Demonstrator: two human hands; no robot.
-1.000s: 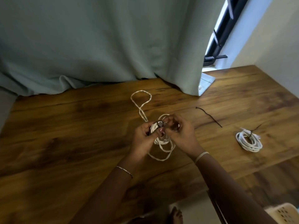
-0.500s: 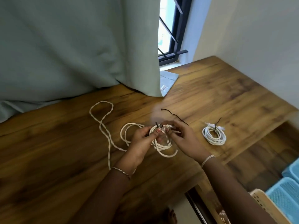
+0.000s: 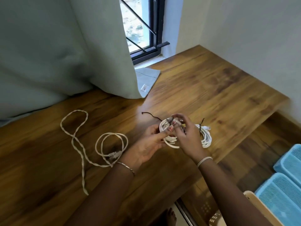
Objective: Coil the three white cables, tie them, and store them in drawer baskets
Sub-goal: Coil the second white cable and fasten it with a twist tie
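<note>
A coiled white cable sits just above the wooden table, pinched by the left hand and right hand, which apparently twist a dark tie. A loosened pinch could let the coil spring open.

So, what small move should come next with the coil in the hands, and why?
Probably twist the dark tie tight around the held coil. The left hand grips the coil and the right hand pinches the tie at its top, so the tying seems unfinished.
</note>
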